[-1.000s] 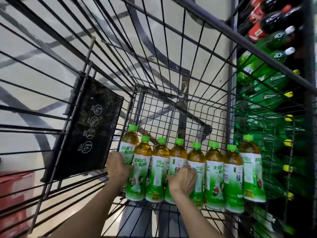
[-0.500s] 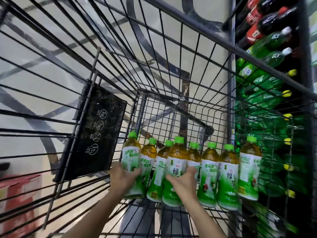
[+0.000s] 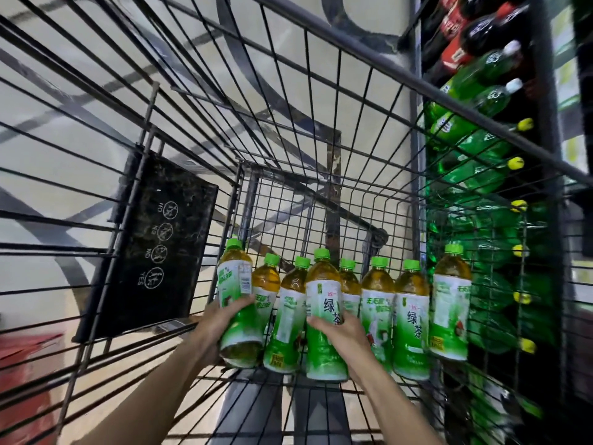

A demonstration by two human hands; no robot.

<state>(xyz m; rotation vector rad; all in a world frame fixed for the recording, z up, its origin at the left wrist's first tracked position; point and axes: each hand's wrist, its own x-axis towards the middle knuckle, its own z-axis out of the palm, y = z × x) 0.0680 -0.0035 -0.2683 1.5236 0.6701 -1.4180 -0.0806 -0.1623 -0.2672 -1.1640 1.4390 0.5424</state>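
Several green-capped tea bottles stand in a row at the bottom of a black wire shopping cart (image 3: 330, 162). My left hand (image 3: 218, 326) grips the leftmost bottle (image 3: 237, 303) round its lower label and holds it raised above the row. My right hand (image 3: 340, 332) grips another bottle (image 3: 324, 313) near the middle of the row, also lifted in front of its neighbours. Between the two held bottles stand two more bottles (image 3: 288, 316). To the right, three bottles (image 3: 412, 319) remain standing against the cart's wire wall.
A black plastic flap (image 3: 150, 248) with white pictograms hangs on the cart's left side. Shelves at the right hold green soda bottles (image 3: 475, 175) and dark cola bottles (image 3: 471, 33). A red box (image 3: 22, 380) lies on the floor at lower left.
Both hands have closed round a bottle each and lifted them up and toward me out of the row. The other bottles stay standing.
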